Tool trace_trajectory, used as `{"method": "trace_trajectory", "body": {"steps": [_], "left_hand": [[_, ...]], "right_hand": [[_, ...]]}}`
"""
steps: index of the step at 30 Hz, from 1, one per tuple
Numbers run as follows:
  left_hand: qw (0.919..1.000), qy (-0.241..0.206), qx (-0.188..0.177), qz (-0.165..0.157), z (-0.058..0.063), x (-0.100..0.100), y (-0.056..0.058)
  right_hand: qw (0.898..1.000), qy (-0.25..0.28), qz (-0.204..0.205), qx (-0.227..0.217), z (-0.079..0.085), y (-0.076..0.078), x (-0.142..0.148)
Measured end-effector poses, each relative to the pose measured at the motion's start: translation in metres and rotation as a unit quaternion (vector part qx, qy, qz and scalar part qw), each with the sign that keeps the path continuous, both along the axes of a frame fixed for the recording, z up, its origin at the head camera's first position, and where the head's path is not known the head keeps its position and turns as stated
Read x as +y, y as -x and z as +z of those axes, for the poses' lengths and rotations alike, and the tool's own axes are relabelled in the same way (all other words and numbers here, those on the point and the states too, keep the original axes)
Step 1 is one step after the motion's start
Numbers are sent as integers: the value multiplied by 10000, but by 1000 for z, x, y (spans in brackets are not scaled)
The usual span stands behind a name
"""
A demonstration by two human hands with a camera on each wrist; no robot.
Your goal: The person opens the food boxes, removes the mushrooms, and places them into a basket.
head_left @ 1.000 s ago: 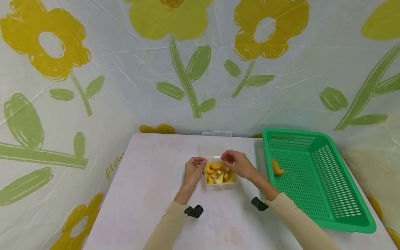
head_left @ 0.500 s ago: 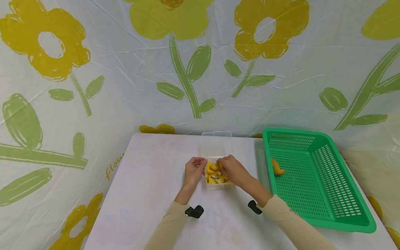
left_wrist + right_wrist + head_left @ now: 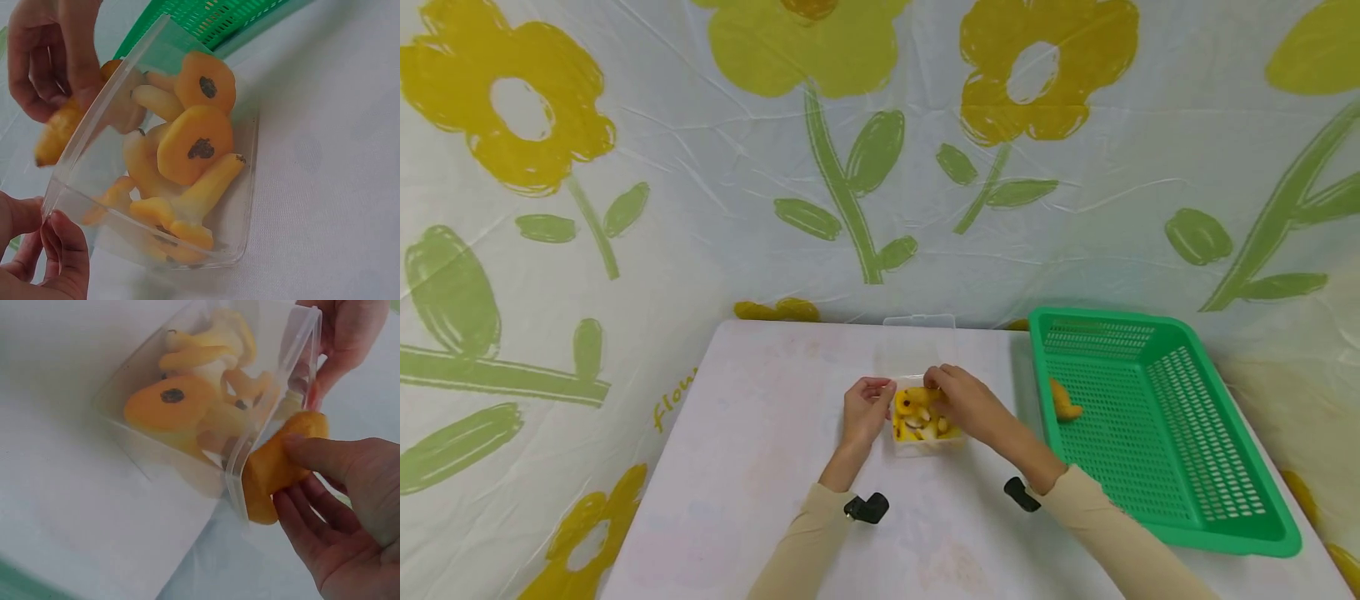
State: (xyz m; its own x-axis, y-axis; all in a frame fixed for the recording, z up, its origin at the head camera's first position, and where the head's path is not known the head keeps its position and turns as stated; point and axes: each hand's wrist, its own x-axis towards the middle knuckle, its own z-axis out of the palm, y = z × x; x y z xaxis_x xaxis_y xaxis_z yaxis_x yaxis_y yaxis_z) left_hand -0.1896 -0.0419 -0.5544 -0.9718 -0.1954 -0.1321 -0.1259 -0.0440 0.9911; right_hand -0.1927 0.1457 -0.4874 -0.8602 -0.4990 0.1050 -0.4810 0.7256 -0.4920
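Observation:
A clear plastic box holds several yellow mushrooms with pale stems and dark patches on some caps. My left hand pinches the box's rim at the left side, thumb against fingers, as the left wrist view shows. Over the box's far right part, my right hand grips a brownish-yellow mushroom between thumb and fingers. That mushroom is right at the rim in the right wrist view, its far end partly hidden behind the clear wall.
To the right stands a green perforated basket, with one brownish-yellow curved piece against its left side. The box's clear lid lies folded back behind it. A flower-printed cloth hangs behind the white table.
My right hand dipped in over the box, then shifted slightly back and right with the mushroom. The mushroom at the box's far side has turned, showing a dark spot. My left hand stays put.

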Motion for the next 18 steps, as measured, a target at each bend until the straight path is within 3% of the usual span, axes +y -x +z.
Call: {"method": "trace_trajectory", "body": {"steps": [11,18], "left_hand": [[10000,47,-31,-16,0,-1,1],[9996,230,-130,-20,2,0,-1]], "right_hand": [[9886,1490,-222,-16,10,6,28],[9718,2002,-736,-1008,24,9,57]]}}
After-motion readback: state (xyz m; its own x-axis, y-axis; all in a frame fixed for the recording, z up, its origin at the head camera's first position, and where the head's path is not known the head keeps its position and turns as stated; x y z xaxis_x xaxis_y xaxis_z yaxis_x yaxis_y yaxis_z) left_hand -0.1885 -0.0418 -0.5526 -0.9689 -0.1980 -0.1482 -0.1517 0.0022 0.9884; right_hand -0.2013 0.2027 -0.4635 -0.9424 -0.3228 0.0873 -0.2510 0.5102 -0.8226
